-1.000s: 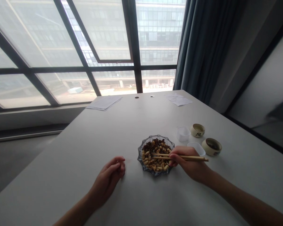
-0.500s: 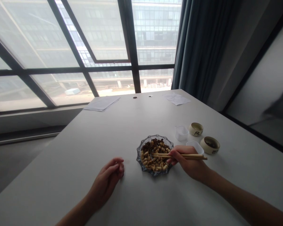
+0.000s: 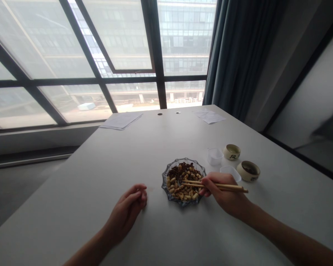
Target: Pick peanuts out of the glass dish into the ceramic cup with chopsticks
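Note:
My right hand [image 3: 225, 199] grips a pair of wooden chopsticks [image 3: 233, 187]. Their tips reach into a scalloped glass bowl [image 3: 164, 190] and touch its contents; whether anything is pinched between them I cannot tell. Peanuts in their shells [image 3: 187, 192] fill the bowl's front and right. Dark brown, thin pieces [image 3: 179, 170] lie mostly at the back. Left of the bowl, my left hand [image 3: 127, 208] rests on its side on the table, apart from the bowl. Its fingers are curled together, with nothing visible in them.
Beyond my right hand stand two clear plastic containers [image 3: 215, 156] and two beige cups [image 3: 248, 171], the nearer one with dark contents. Papers [image 3: 120, 120] lie at the far left of the white table [image 3: 144, 147], more sheets [image 3: 211, 116] at the far right. Windows rise behind.
The chopsticks have shifted slightly to the right within the bowl and their rear ends sit a little lower. The left hand keeps its pose. The whole view has shifted slightly.

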`<state>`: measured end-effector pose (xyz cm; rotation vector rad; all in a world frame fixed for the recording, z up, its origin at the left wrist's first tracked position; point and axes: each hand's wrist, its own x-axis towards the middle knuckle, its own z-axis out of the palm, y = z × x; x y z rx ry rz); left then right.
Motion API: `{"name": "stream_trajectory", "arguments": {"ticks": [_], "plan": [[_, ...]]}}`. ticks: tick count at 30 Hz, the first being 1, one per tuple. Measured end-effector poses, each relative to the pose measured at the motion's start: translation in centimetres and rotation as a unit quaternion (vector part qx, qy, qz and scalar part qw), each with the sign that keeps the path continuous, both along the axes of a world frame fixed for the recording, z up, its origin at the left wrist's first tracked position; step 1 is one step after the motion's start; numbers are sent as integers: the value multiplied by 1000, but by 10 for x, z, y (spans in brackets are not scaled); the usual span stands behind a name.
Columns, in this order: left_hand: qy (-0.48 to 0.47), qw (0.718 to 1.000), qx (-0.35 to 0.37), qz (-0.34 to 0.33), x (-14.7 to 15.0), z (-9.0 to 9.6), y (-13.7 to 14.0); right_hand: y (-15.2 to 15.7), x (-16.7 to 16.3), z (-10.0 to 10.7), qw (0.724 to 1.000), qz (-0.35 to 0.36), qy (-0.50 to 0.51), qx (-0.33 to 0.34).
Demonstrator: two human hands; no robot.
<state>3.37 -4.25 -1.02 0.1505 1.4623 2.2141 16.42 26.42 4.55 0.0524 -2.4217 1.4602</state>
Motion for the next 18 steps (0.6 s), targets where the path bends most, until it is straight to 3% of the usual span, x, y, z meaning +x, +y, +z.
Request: {"name": "stream_trajectory", "arguments": {"ticks": [7,18], "plan": [[-1,1000,9,-4,0,1,0,-2,0,-6,999,12,15,-34],[3,1000,10,-10,-1,-5,-2,-6,1,-5,1000,1,23,6]]}}
